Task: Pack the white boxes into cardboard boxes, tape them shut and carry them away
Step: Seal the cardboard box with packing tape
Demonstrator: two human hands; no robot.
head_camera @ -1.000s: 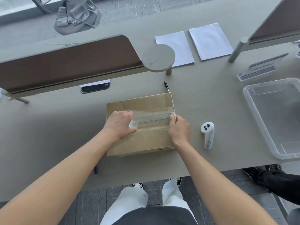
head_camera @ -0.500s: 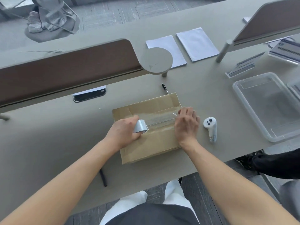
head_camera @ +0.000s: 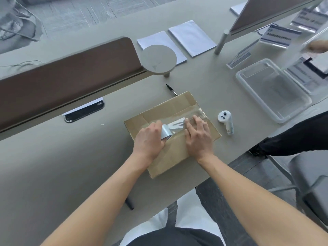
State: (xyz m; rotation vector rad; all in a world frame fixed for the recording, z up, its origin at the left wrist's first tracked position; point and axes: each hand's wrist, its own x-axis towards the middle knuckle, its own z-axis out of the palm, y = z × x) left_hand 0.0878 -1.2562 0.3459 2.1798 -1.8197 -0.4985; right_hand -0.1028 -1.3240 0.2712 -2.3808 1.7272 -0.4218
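The taping step is in hand. One flat brown cardboard box (head_camera: 173,134) lies closed on the grey table (head_camera: 53,166), at the centre of the view and close to the near edge. A strip of clear tape (head_camera: 179,124) runs along its top seam from about 3 o'clock toward 9 o'clock. The left hand (head_camera: 150,138) grips one silvery-white roll of tape (head_camera: 166,133) at the 9 o'clock end of the strip, fingers curled round it. The right hand (head_camera: 198,134) lies flat, fingers straight, pressing the laid tape down onto the lid.

Judging from this, the next move calls for drawing the roll on past the 9 o'clock edge of the box, smoothing the strip, then cutting or tearing it; no cutter is in view.

No white boxes are visible; they are presumably inside. Counted around the box: one white handheld controller (head_camera: 226,122) at 3 o'clock, one black pen (head_camera: 171,89) at 12 o'clock, one clear plastic tub (head_camera: 273,89) at 2 o'clock, and two white paper sheets (head_camera: 192,38) farther off at 12 o'clock.
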